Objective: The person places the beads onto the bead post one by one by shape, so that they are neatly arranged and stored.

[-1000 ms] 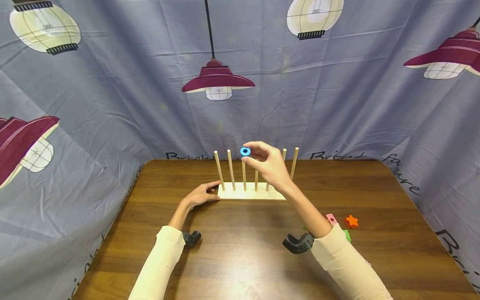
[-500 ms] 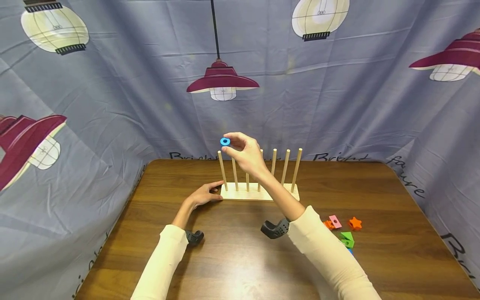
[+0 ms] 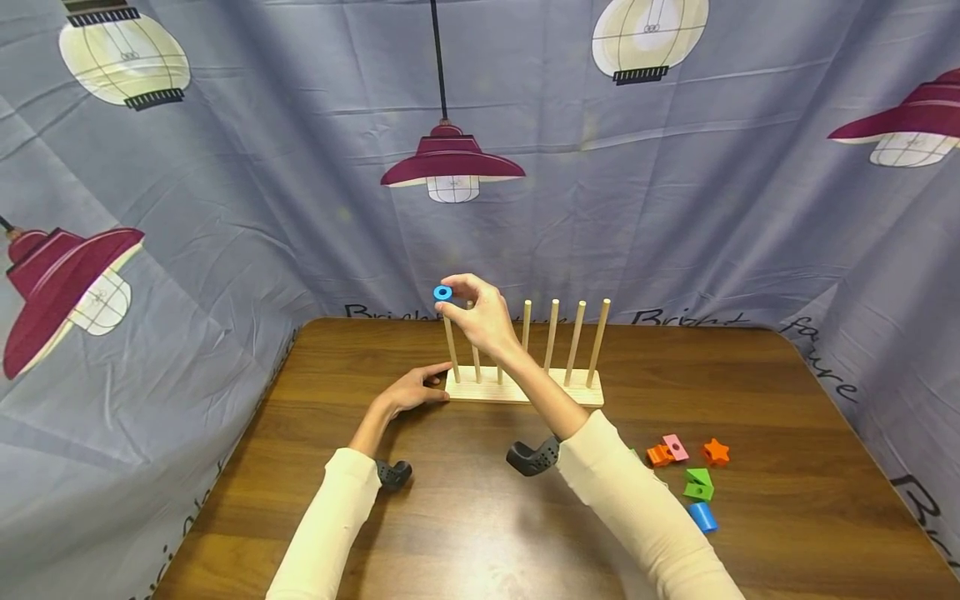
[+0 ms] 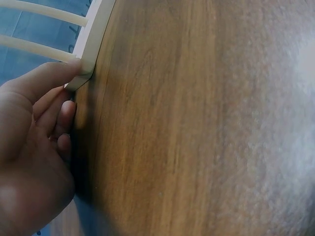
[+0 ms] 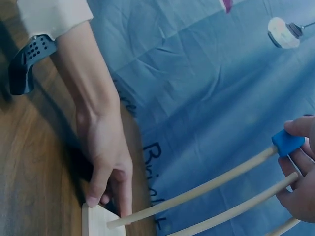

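Observation:
A wooden peg stand (image 3: 480, 390) with several upright dowels stands toward the back of the table. My left hand (image 3: 407, 392) holds its left end, thumb at the front corner and index finger at the back; the left wrist view shows the thumb against the stand's corner (image 4: 88, 61). Between thumb and fingers, my right hand (image 3: 483, 318) pinches a round blue block (image 3: 442, 292) with a central hole. It is right at the top of the leftmost dowel (image 3: 452, 346). In the right wrist view, that dowel's tip meets the underside of the blue block (image 5: 287, 143).
On the table's right lie an orange star block (image 3: 716, 452), a pink block (image 3: 676, 447), an orange block (image 3: 660, 455), green blocks (image 3: 699, 484) and a blue cylinder (image 3: 702, 517). A patterned curtain (image 3: 555, 217) hangs behind the table.
My right hand has carried the blue block leftward from above the middle dowels, then lowered it slightly to the leftmost dowel's top. My left hand stays on the stand.

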`<state>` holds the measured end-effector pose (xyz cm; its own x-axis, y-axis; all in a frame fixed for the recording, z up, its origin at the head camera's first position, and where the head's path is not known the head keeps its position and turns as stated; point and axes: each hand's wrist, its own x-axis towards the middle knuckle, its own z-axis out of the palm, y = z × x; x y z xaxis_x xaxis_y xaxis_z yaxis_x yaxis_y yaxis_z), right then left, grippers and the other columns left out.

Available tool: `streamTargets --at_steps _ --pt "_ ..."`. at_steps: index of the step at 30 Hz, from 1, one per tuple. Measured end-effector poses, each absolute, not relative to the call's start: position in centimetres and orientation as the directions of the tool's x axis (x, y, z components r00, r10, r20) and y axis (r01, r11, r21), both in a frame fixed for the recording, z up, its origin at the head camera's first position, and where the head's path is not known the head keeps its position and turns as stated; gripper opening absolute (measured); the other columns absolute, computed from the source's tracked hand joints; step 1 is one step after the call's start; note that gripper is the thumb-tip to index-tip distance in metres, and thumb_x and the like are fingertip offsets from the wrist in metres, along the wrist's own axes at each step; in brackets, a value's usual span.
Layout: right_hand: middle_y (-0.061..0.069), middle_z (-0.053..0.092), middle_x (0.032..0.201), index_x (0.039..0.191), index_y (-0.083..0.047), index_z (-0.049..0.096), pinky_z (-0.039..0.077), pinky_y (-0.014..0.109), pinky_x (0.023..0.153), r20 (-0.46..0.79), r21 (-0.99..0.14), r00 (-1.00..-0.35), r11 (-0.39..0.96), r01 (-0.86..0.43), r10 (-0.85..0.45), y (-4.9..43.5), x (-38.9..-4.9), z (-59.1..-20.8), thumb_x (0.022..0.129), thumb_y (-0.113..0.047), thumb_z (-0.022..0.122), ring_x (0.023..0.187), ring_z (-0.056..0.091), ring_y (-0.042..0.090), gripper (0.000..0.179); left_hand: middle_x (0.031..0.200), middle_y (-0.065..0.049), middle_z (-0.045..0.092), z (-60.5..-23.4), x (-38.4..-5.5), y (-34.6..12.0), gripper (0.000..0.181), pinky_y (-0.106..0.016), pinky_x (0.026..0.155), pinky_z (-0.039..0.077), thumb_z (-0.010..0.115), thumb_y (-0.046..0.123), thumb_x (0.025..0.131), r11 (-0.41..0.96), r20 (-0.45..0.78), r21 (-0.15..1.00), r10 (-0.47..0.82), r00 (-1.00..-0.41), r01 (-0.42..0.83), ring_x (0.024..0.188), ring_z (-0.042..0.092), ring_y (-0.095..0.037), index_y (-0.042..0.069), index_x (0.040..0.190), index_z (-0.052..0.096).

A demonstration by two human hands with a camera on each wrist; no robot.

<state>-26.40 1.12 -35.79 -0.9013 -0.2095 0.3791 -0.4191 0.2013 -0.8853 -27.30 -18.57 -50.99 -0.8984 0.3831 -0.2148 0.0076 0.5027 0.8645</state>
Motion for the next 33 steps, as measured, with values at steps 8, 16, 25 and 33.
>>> streamTargets --at_steps 8,16,25,33 --pt "0.007 0.070 0.111 0.117 -0.004 0.068 0.042 0.040 0.098 0.377 -0.884 -0.905 0.213 -0.415 -0.198 0.8 -26.5 -37.1 0.088 -0.011 0.078 0.109 0.061 0.030 0.032 0.150 -0.021 0.041 -50.9 -27.2 -18.6 0.069 -0.053 0.107 0.034 0.073 0.014 0.091 0.504 -0.208 0.863 0.387 -0.898 0.017 0.130 0.041 -0.037 0.008 0.152 0.043" --pt "0.009 0.067 0.117 0.118 -0.003 0.065 0.045 0.042 0.096 0.349 -0.904 -0.926 0.210 -0.373 -0.140 0.2 -26.2 -38.8 0.087 -0.012 0.079 0.111 0.059 0.027 0.035 0.146 -0.021 0.045 -50.9 -27.2 -18.6 0.069 -0.053 0.107 0.034 0.074 0.017 0.090 0.512 -0.216 0.859 0.374 -0.902 0.007 0.130 0.042 -0.036 0.009 0.152 0.044" --pt "0.013 0.065 0.117 0.117 -0.002 0.061 0.044 0.045 0.099 0.337 -0.923 -0.940 0.177 -0.342 -0.057 -0.5 -26.0 -41.2 0.085 -0.010 0.079 0.112 0.060 0.030 0.038 0.144 -0.018 0.047 -50.8 -27.2 -18.6 0.070 -0.053 0.107 0.034 0.075 0.019 0.089 0.520 -0.232 0.854 0.367 -0.901 -0.008 0.130 0.042 -0.034 0.013 0.152 0.045" --pt "0.014 0.067 0.113 0.112 -0.001 0.064 0.040 0.053 0.100 0.244 -0.952 -0.969 0.184 -0.244 -0.024 -0.8 -25.7 -45.0 0.085 -0.009 0.079 0.116 0.056 0.038 0.032 0.140 -0.018 0.049 -51.2 -27.4 -18.7 0.069 -0.051 0.106 0.035 0.074 0.017 0.089 0.511 -0.218 0.860 0.366 -0.905 -0.001 0.127 0.043 -0.033 0.010 0.151 0.045"
